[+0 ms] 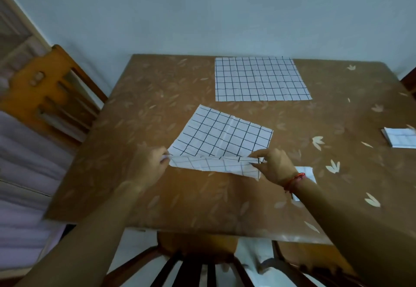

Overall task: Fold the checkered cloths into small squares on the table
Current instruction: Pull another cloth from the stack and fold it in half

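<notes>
The white black-checked cloth (222,136) lies mid-desk, a little left of centre, its near edge raised and turned over. The left hand (153,163) pinches the near-left corner and the right hand (275,165) the near-right, each grip closed on the fabric. It looks thin, limp and light, so I'd hold it by the corners and keep the edge taut, or it will sag and crease.

The brown leaf-patterned desk (202,201) has open room beyond the cloth before the second checked cloth (258,79), spread flat near the far edge. A folded white square (307,172) sits just beside the right wrist, and a small folded checked stack (400,138) lies near the right rim. A wooden chair (51,88) stands at the left side.
</notes>
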A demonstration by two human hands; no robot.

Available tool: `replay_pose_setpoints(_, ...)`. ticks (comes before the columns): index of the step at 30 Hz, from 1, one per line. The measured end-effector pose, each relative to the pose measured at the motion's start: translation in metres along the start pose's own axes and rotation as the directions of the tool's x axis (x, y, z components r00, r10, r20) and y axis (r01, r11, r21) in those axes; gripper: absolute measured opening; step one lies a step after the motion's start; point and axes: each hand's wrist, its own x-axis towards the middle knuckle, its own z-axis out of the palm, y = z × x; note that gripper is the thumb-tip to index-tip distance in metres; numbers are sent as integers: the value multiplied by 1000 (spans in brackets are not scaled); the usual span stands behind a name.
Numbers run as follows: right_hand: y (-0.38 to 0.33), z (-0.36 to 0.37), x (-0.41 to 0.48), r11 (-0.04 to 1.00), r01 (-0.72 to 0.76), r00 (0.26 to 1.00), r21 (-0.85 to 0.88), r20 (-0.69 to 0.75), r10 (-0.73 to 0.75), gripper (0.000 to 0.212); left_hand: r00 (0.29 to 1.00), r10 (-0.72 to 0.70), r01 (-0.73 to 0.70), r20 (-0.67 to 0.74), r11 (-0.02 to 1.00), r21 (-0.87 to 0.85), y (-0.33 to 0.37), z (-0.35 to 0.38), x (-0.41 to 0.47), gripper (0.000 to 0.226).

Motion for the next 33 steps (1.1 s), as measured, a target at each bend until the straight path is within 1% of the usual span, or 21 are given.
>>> replay_pose_setpoints(2,3,5,-6,1000,-3,1000,-6,30,3,22,996,-12,16,85,999,-46,-3,-6,-13,7)
replay_pose_setpoints(4,5,9,-11,999,-40,998,9,50,39,23,984,-34,51,176,995,-90,-6,-11,-24,12)
replay_pose_setpoints(6,6,12,-16,997,-78,994,28,74,75,27,969,-75,104,234,988,-114,-9,-16,-32,13)
replay_pose_setpoints(8,7,13,-22,995,-94,991,44,100,89,33,958,-107,148,267,979,-138,-11,-22,-38,8)
replay_pose_setpoints(12,5,11,-30,991,-101,986,84,141,89,34,950,-81,127,302,982,-137,-7,-34,-43,8)
replay_pose_setpoints(14,3,9,-33,988,-111,982,106,167,92,29,945,-85,130,315,984,-125,-4,-39,-44,8)
replay_pose_setpoints(16,2,6,-36,982,-122,981,143,169,97,12,938,-106,156,331,979,-128,-2,-42,-42,8)
replay_pose_setpoints(17,1,5,-36,976,-130,981,175,165,101,7,934,-115,170,339,976,-137,-1,-43,-41,8)
replay_pose_setpoints(18,1,4,-37,969,-136,981,208,166,102,7,931,-119,177,346,974,-143,1,-44,-39,10)
replay_pose_setpoints(20,1,2,-37,960,-150,979,236,168,112,16,930,-111,167,350,976,-137,4,-46,-34,13)
replay_pose_setpoints(23,6,1,-35,929,-211,972,304,163,167,14,950,-87,130,301,983,-127,8,-46,-24,10)
replay_pose_setpoints(26,12,2,-34,860,-288,950,422,242,199,17,968,-89,116,235,988,-104,7,-40,-9,5)
replay_pose_setpoints(29,22,8,-36,852,-359,913,381,333,236,24,972,-96,117,217,989,-89,9,-34,5,10)
replay_pose_setpoints(33,39,23,-35,821,-466,870,330,338,359,22,972,-98,119,213,989,-84,16,-19,26,11)
